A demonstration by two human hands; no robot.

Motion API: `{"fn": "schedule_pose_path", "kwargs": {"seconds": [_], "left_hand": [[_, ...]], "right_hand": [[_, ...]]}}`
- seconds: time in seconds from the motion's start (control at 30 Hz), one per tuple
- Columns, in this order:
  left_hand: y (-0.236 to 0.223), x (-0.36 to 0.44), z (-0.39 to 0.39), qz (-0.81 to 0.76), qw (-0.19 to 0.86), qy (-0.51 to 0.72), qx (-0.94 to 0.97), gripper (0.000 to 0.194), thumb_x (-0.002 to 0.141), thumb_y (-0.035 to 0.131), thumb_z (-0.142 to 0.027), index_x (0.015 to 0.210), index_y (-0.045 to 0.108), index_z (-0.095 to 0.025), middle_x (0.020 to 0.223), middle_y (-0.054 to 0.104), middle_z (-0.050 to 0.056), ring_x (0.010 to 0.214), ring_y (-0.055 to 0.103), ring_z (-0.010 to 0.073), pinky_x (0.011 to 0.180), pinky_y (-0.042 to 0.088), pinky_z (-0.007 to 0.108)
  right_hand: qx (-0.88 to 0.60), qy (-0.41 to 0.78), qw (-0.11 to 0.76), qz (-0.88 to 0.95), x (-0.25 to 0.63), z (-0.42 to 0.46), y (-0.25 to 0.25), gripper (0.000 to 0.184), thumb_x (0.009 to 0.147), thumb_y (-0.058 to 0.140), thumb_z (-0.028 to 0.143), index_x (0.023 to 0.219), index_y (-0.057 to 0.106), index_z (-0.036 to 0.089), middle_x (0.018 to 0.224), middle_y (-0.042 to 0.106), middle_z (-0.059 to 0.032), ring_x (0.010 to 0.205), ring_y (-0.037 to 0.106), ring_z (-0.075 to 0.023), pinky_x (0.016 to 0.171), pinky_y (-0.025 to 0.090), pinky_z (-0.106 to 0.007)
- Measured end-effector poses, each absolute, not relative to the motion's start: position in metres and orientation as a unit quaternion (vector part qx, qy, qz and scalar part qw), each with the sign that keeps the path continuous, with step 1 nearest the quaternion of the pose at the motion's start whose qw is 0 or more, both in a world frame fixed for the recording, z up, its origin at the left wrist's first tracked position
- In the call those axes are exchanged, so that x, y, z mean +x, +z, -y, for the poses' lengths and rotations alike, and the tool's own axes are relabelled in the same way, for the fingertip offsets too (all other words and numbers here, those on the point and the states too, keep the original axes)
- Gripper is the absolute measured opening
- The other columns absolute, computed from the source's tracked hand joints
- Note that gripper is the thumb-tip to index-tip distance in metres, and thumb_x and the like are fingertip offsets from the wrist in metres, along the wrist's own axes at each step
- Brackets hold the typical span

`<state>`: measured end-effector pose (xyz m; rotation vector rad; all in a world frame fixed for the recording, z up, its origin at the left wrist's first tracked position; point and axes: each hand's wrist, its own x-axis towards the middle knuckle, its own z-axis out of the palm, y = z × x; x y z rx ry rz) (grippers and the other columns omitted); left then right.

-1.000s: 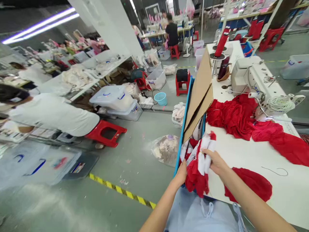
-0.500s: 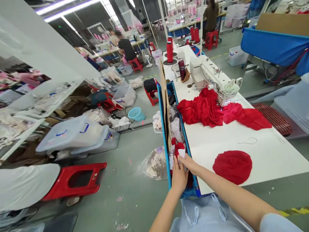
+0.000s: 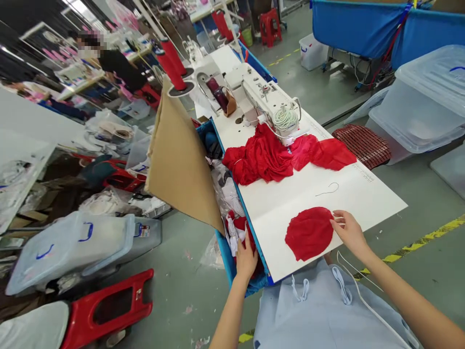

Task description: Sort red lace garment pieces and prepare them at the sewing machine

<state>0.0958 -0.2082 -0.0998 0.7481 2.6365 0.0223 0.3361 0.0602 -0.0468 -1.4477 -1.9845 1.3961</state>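
My right hand [image 3: 350, 236] is over the near edge of the white sewing table [image 3: 370, 198]. Its parted fingertips touch the right rim of a round red fabric piece [image 3: 309, 233] lying flat there. To the left, my left hand [image 3: 247, 259] reaches down into the blue cloth trough [image 3: 229, 264] along the table's side. Its fingers are stretched out against red and white cloth [image 3: 234, 230]; the fingertips are partly lost among it. A heap of red fabric [image 3: 261, 157] lies under the head of a white sewing machine [image 3: 269, 99].
A cardboard sheet [image 3: 183, 160] leans outward from the trough. Red thread cones [image 3: 170, 68] stand behind it. A loose thread [image 3: 329, 189] lies on the table. On the floor are a red stool [image 3: 109, 308] and clear plastic boxes [image 3: 72, 242]. A person [image 3: 119, 68] sits further back.
My right hand has left the trough and moved right to the round red fabric piece. My left hand stays in the trough. The cardboard now leans further outward, and the view has turned right.
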Motion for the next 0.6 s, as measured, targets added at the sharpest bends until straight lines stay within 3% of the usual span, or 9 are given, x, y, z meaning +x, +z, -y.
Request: {"fn": "schedule_pose_path", "kwargs": {"seconds": [0.13, 0.27, 0.33, 0.43, 0.5, 0.6], "left_hand": [[-0.074, 0.114, 0.203, -0.944, 0.082, 0.176, 0.267, 0.050, 0.091, 0.041, -0.017, 0.141, 0.043, -0.014, 0.133, 0.054, 0.021, 0.128, 0.053, 0.0314, 0.103, 0.046, 0.050], [-0.059, 0.149, 0.135, -0.887, 0.092, 0.255, 0.373, 0.034, 0.094, 0.040, -0.020, 0.124, 0.057, -0.020, 0.120, 0.061, 0.012, 0.116, 0.058, 0.0252, 0.102, 0.048, 0.045], [-0.055, 0.166, 0.092, -0.873, 0.110, 0.235, 0.414, 0.032, 0.095, 0.043, -0.021, 0.124, 0.057, -0.020, 0.119, 0.060, 0.012, 0.113, 0.059, 0.0244, 0.100, 0.048, 0.043], [-0.049, 0.184, 0.043, -0.888, 0.146, 0.154, 0.407, 0.032, 0.090, 0.055, -0.022, 0.122, 0.056, -0.017, 0.117, 0.057, 0.013, 0.108, 0.058, 0.0255, 0.094, 0.049, 0.042], [-0.043, 0.188, 0.030, -0.896, 0.172, 0.104, 0.396, 0.021, 0.088, 0.057, -0.020, 0.108, 0.059, -0.016, 0.111, 0.057, 0.012, 0.103, 0.058, 0.0249, 0.091, 0.048, 0.040], [-0.038, 0.190, 0.037, -0.896, 0.211, 0.080, 0.383, 0.011, 0.091, 0.048, -0.017, 0.097, 0.057, -0.019, 0.103, 0.061, 0.010, 0.098, 0.059, 0.0242, 0.088, 0.047, 0.038]], "right_hand": [[-0.511, 0.425, 0.146, 0.733, 0.334, -0.089, -0.061, 0.031, 0.080, 0.059, 0.041, 0.103, 0.060, 0.021, 0.109, 0.062, -0.0126, 0.084, 0.066, -0.0251, 0.072, 0.054, -0.041], [-0.477, 0.388, 0.138, 0.776, 0.315, -0.123, -0.060, 0.024, 0.086, 0.053, 0.027, 0.108, 0.061, 0.023, 0.113, 0.061, -0.0103, 0.088, 0.063, -0.0233, 0.072, 0.050, -0.037], [-0.456, 0.379, 0.135, 0.794, 0.307, -0.141, -0.059, 0.024, 0.086, 0.053, 0.022, 0.108, 0.062, 0.023, 0.118, 0.060, -0.0112, 0.097, 0.061, -0.0257, 0.073, 0.048, -0.037], [-0.427, 0.387, 0.122, 0.808, 0.300, -0.159, -0.060, 0.010, 0.080, 0.061, 0.020, 0.089, 0.064, 0.023, 0.111, 0.064, -0.0099, 0.099, 0.060, -0.0276, 0.069, 0.045, -0.034], [-0.419, 0.405, 0.118, 0.804, 0.303, -0.164, -0.064, 0.004, 0.077, 0.064, 0.020, 0.076, 0.060, 0.023, 0.100, 0.067, -0.0073, 0.090, 0.062, -0.0248, 0.066, 0.044, -0.032], [-0.444, 0.437, 0.132, 0.771, 0.330, -0.174, -0.071, 0.011, 0.082, 0.060, 0.029, 0.073, 0.057, 0.023, 0.081, 0.069, -0.0032, 0.070, 0.062, -0.0187, 0.061, 0.046, -0.030]]}}
